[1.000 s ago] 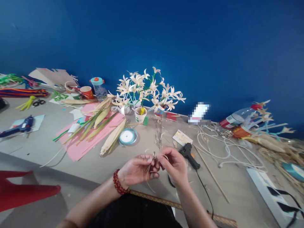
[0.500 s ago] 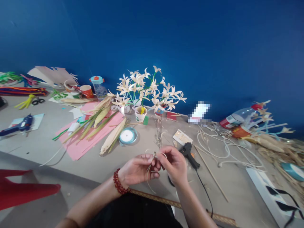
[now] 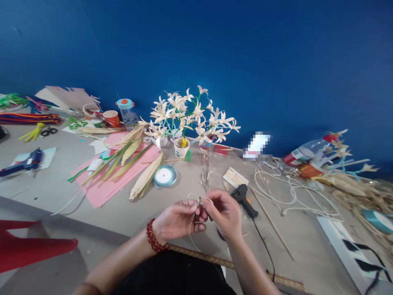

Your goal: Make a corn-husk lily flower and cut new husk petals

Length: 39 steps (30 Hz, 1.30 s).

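My left hand (image 3: 176, 219), with a red bead bracelet on the wrist, pinches a small bundle of thin dried husk strips (image 3: 194, 223) over the grey table (image 3: 55, 188). My right hand (image 3: 224, 213) meets it from the right, fingers pinched on the top of the same bundle. Pale strips curl down below my fingers. A black glue gun (image 3: 244, 198) lies just right of my right hand, its cord trailing toward me.
Cream husk flowers (image 3: 190, 114) stand in small cups at the back. Corn husks (image 3: 135, 159) lie on pink paper, beside a ribbon spool (image 3: 165, 176). A blue glue gun (image 3: 24, 163) is far left, white cord (image 3: 294, 190) and dried husks at right, a wooden ruler (image 3: 215, 262) near me.
Both hands stay together on the bundle; my right fingers have shifted slightly at its top. Nothing else moved.
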Motion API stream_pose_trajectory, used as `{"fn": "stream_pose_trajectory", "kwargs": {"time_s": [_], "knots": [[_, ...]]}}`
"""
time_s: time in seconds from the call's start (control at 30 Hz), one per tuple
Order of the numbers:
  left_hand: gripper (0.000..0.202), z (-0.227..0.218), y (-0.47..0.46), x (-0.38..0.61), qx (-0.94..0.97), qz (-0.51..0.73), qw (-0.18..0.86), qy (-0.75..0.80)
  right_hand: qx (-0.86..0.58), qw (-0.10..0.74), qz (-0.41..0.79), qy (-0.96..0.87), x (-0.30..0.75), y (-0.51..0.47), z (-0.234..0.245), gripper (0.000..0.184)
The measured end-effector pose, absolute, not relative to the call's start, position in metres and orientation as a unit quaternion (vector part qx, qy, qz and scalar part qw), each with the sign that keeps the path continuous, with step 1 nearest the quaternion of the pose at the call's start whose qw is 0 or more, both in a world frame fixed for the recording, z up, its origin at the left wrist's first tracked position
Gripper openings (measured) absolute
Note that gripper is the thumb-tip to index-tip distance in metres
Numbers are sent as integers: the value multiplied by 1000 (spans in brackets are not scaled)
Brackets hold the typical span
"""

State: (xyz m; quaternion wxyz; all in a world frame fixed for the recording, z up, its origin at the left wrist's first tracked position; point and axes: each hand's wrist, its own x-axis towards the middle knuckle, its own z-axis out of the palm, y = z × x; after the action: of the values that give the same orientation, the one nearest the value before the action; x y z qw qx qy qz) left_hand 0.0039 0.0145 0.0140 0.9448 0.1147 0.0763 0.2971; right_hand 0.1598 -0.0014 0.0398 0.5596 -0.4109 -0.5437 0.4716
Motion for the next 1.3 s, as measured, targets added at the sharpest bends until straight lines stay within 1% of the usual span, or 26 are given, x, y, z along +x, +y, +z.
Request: {"fn": "stream_pose_trajectory", "kwargs": {"time_s": [0.53, 0.83, 1.3], "knots": [[8, 13, 15, 4, 119, 303, 943, 76, -423, 572, 429, -557, 155, -4, 38, 11], [8, 12, 15, 4, 118, 307, 940, 88, -469, 548, 372, -584, 155, -5, 44, 11], [8, 10, 15, 4, 137, 312, 934, 103, -452, 569, 395, -562, 152, -5, 41, 14]]}}
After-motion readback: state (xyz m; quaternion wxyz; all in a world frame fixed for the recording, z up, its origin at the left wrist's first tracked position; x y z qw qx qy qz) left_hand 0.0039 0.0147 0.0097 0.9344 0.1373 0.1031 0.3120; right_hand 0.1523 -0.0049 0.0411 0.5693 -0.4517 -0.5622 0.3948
